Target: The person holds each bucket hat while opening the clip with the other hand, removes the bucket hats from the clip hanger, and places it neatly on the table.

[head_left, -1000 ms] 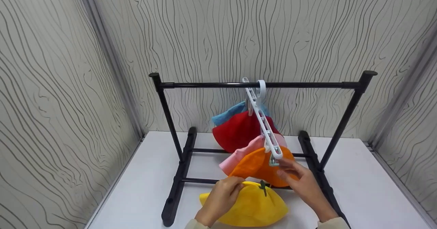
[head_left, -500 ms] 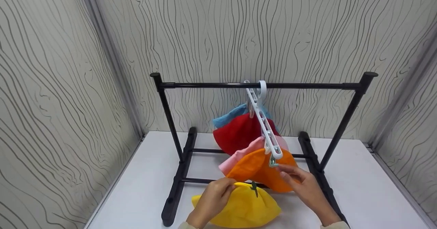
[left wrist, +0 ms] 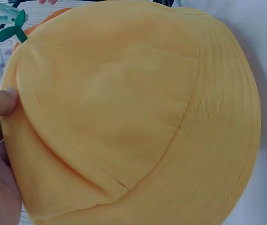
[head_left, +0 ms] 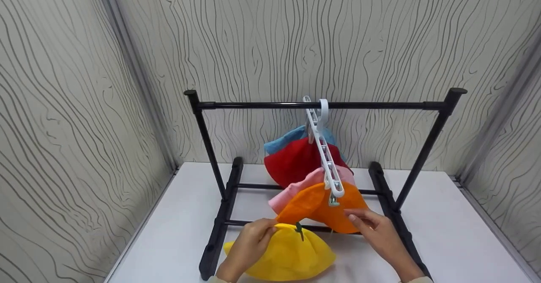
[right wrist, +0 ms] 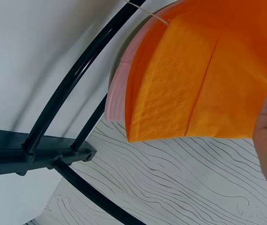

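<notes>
My left hand [head_left: 249, 243] pinches a yellow bucket hat [head_left: 296, 259] at its upper edge. A small green leaf sprout [left wrist: 14, 29] sticks up from its crown, and the brim points away from the hand in the left wrist view. An orange hat [head_left: 342, 217] hangs from the white clip hanger [head_left: 327, 156]. At the hanger's near end dangles a pale green clip [head_left: 333, 200] with no hat in it. Just below and right of that clip, my right hand [head_left: 382, 236] holds nothing, its thumb and forefinger spread apart in front of the orange hat.
Behind the orange hat hang a pink hat [head_left: 291, 192], a red hat [head_left: 291, 160] and a blue hat [head_left: 284, 141]. The hanger hooks over the top bar [head_left: 380, 105] of a black rack on a white table [head_left: 181, 219]. Patterned panels enclose the table.
My left hand has carried the yellow hat leftward. My right hand, which was at the clip, has come slightly away from it, and the hanger's near end has swung a little left.
</notes>
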